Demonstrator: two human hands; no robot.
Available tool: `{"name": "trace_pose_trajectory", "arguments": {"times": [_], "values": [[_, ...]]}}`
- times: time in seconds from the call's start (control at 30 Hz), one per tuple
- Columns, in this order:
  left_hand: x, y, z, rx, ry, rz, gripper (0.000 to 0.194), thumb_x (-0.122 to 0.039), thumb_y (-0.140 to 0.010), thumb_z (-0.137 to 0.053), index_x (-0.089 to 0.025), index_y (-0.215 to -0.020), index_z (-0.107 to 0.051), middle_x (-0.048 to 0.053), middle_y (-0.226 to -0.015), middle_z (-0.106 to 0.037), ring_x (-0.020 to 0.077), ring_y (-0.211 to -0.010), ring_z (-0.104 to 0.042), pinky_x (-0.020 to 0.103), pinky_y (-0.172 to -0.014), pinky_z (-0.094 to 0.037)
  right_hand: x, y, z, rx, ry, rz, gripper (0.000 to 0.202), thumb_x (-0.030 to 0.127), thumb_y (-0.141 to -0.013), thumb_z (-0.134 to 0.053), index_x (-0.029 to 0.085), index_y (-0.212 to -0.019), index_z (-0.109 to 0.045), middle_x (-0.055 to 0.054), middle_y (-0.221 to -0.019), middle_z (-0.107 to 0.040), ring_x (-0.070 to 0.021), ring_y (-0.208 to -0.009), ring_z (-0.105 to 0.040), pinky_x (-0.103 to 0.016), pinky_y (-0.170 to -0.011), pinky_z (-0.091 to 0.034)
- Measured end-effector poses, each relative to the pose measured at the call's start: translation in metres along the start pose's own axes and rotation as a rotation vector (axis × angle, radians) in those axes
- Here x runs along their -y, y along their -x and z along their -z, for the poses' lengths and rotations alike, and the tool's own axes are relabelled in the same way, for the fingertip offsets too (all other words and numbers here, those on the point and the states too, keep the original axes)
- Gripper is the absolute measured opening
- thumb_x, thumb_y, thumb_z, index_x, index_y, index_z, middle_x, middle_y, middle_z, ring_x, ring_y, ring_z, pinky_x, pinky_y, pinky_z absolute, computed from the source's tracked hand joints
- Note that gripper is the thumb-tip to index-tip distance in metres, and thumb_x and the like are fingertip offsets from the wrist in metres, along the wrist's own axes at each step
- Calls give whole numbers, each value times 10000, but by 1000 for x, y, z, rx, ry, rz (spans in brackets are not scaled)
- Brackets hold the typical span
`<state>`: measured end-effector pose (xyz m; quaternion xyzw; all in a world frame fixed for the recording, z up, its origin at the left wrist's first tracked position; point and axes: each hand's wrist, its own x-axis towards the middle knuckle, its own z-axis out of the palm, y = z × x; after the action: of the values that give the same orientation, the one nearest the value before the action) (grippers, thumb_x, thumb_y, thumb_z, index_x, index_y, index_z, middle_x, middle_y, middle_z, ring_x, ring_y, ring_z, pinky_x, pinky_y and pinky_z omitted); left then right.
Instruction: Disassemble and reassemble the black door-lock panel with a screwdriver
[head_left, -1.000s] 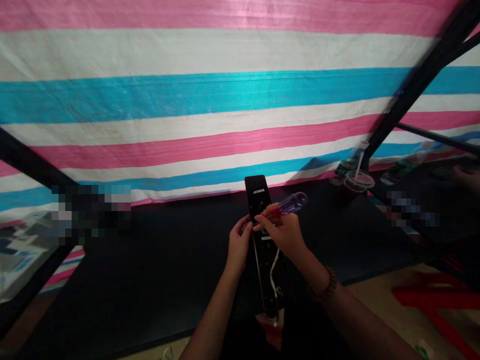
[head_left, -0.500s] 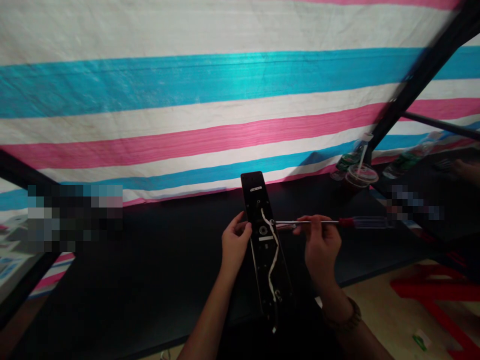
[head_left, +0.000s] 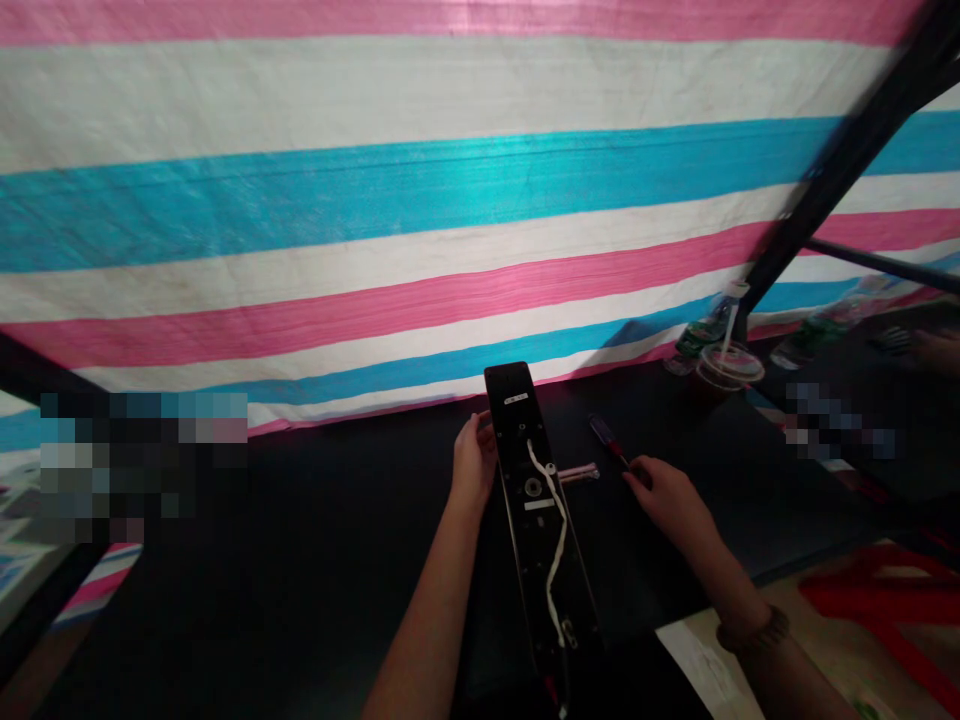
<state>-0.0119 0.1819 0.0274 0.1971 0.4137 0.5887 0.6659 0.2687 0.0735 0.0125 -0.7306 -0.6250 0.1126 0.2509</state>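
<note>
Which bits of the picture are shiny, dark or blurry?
In the head view, the striped sheet has a shiny patch on its wide blue band; in the head view, the black tabletop is dim, though the white cable on the black panel stands out; in the head view, the bottle farthest right looks blurry.

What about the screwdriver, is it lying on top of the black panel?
No, the screwdriver is to the right of the black panel, at the right hand, with dark tabletop visible between.

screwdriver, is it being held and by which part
The right hand appears to hold the screwdriver by its shaft, with the handle pointing away from the person.
</note>
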Motion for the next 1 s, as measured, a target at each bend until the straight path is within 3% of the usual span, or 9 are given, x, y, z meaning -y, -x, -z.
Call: {"name": "trace_pose_trajectory", "arguments": {"times": [0.1,0.2,0.37,0.47,0.67,0.8,1.0], "values": [[4,-8,-11,67,47,61,419,-532,-863,-610,-157,-1033,-687,47,-759,-743,201,-644,-710,327,-630,-562,14,-7,1,-103,-79,36,248,405,-884,-566,202,-882,-708,-108,-913,-684,-247,-782,-645,-366,-740,-476],[9,-7,-17,142,69,133,521,-606,-856,-595,-135,-1042,-717,81,-770,-753,234,-650,-714,365,-643,-572,51,-28,-10,-166,-346,71,312,472,-910,-566,197,-893,-711,-109,-914,-698,-252,-816,-650,-373,-769,-489],[13,-2,-17,235,78,206,711,-753,-808,-576,-128,-1111,-730,111,-844,-776,283,-793,-741,399,-746,-584,132,-84,-57,30,-1158,-58,482,646,-864,-575,188,-977,-675,-55,-897,-730,-218,-796,-676,-314,-701,-531],[14,-2,-15,235,79,224,735,-763,-813,-558,-139,-1168,-719,131,-957,-783,320,-953,-736,431,-850,-574,159,-105,-73,86,-1343,-99,484,670,-811,-627,196,-903,-656,-15,-821,-720,-197,-756,-657,-302,-701,-543],[13,-2,-14,195,63,218,724,-741,-820,-567,-158,-1229,-695,116,-1001,-784,330,-1008,-725,433,-876,-566,166,-96,-71,233,-1433,-207,531,733,-845,-550,218,-775,-661,1,-643,-665,-212,-680,-651,-328,-675,-566],[13,-2,-16,129,78,226,660,-714,-819,-597,-155,-1142,-729,101,-915,-785,323,-944,-736,422,-847,-573,162,-90,-74,298,-1443,-265,568,752,-862,-517,219,-719,-650,-1,-594,-647,-209,-620,-649,-329,-648,-570],[16,-2,-18,88,197,157,588,-672,-797,-671,-166,-1088,-746,81,-898,-782,314,-969,-732,416,-899,-562,157,-89,-82,423,-1402,-164,735,840,-861,-391,190,-896,-733,-43,-678,-716,-258,-732,-714,-385,-685,-592]]}}
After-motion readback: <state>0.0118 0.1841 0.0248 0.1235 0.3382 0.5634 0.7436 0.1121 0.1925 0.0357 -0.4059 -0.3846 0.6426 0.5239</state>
